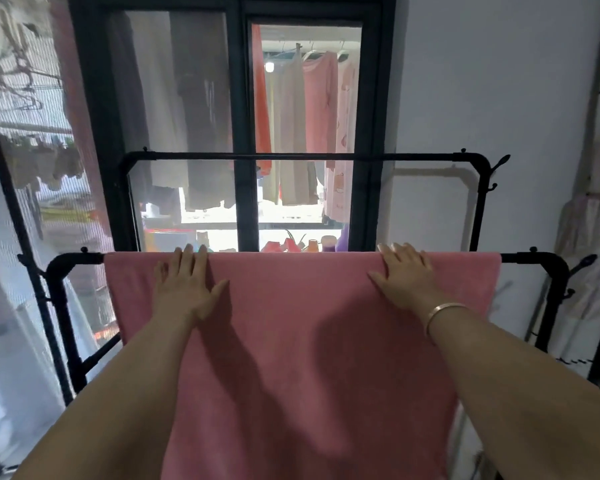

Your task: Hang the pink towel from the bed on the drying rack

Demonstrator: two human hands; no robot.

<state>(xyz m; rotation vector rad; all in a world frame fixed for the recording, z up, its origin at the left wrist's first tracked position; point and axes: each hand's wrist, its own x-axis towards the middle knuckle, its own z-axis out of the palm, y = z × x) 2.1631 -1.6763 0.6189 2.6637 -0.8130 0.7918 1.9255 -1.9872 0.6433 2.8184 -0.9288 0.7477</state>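
We have the pink terry towel (291, 341) draped over the near top bar of the black metal tube drying rack (58, 271), its long axis running left to right along that bar. Our left hand (184, 289) lies flat, fingers straight, on the cloth left of centre; our right hand (409, 275), equally flat, presses right of centre. Both sit just below the bar, equally near; smoothing outward looks next.

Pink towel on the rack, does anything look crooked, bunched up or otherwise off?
Nothing stands out. The pink towel lies flat and even over the near bar of the drying rack, with the left hand and right hand resting flat on it.
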